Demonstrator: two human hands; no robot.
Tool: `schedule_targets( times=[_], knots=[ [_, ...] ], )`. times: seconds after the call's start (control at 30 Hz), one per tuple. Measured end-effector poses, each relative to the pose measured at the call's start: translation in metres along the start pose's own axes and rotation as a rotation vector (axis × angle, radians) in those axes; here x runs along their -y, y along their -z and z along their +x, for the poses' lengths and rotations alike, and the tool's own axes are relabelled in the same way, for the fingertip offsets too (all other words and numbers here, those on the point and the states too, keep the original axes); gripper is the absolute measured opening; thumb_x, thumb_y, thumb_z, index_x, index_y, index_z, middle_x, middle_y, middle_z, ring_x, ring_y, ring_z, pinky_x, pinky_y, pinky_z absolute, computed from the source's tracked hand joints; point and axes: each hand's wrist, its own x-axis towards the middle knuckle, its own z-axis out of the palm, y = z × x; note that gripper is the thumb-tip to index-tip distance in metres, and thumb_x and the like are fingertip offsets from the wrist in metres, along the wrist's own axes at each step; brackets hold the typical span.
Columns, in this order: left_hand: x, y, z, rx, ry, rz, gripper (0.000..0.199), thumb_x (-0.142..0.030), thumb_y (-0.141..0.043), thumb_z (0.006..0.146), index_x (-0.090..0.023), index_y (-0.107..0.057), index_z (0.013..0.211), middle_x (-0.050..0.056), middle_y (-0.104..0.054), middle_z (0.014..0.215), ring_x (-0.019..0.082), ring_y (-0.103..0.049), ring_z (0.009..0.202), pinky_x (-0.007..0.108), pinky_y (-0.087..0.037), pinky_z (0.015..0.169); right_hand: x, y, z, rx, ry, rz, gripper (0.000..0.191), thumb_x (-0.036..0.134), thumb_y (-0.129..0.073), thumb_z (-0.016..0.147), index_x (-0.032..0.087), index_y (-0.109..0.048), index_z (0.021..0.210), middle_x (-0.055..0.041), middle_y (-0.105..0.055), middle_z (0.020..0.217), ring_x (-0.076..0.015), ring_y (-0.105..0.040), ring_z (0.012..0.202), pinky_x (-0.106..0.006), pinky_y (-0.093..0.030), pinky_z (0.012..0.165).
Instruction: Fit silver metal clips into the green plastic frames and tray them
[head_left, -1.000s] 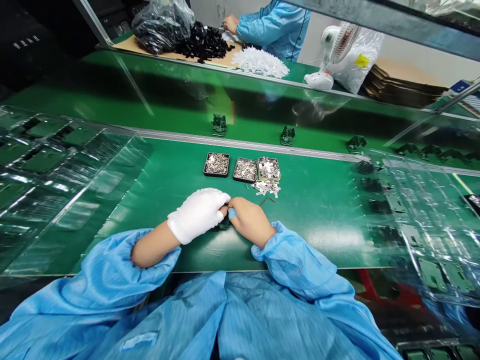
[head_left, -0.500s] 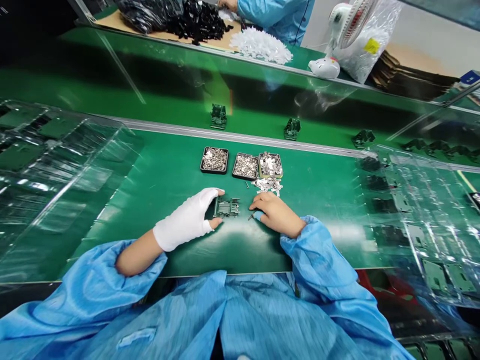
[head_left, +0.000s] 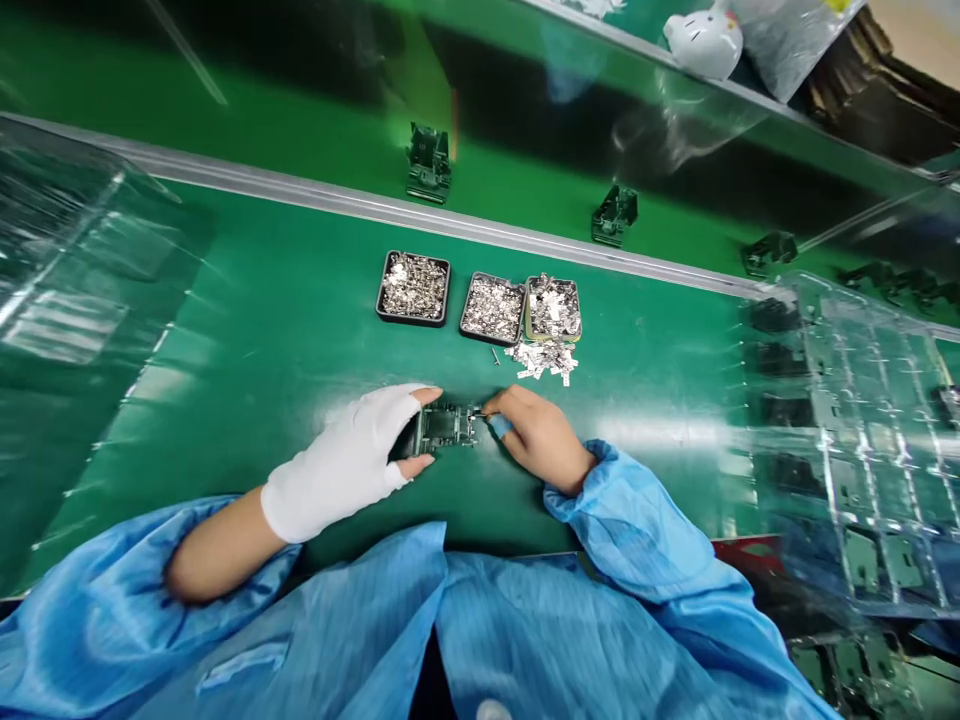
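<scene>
In its white fingerless glove, my left hand [head_left: 341,460] grips a dark green plastic frame [head_left: 444,427] from the left, thumb and fingers on its opposite sides. At the frame's right end, my right hand [head_left: 541,438], with a blue wrap on one finger, pinches a small metal pin [head_left: 480,414]. The pin touches or nearly touches the frame; how far it goes in is too small to see. Just beyond the right hand lie loose flat metal pieces [head_left: 546,360] and a single metal pin [head_left: 495,356].
Three small trays, left [head_left: 411,320], middle [head_left: 489,337] and right [head_left: 556,337], hold metal parts. Behind a metal rail [head_left: 322,210], similar green frames [head_left: 429,165] stand spaced out on a green strip. Clear plastic trays [head_left: 862,440] flank the green table [head_left: 292,330].
My right hand has moved left, bringing the pin to the frame's right end. My left hand still holds the frame. The head view has tilted down and closer.
</scene>
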Motion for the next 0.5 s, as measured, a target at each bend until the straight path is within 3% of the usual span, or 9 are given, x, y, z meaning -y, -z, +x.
schedule_targets(
  times=[0.27,0.5],
  knots=[
    [-0.0027,0.0046,0.0000,0.011,-0.028,0.015,0.054,-0.038,-0.056,0.083,-0.015,-0.043,0.130,0.015,-0.056,0.126,0.032,-0.054,0.116,0.046,-0.046,0.098,0.0078,-0.0040,0.0011,0.079,-0.033,-0.168,0.025,0.006,-0.044,0.085,0.019,-0.057,0.101,-0.0080,-0.058,0.098,-0.0211,-0.052,0.089,-0.032,-0.044,0.076],
    [-0.0034,0.0052,-0.0002,0.004,-0.043,0.024,0.053,-0.038,-0.054,0.085,-0.018,-0.041,0.132,0.014,-0.055,0.127,0.031,-0.054,0.115,0.045,-0.046,0.096,0.0059,-0.0041,-0.0018,0.042,-0.016,-0.099,0.026,0.006,-0.044,0.085,0.020,-0.057,0.103,-0.0072,-0.059,0.101,-0.0196,-0.053,0.094,-0.029,-0.044,0.079]
  ],
)
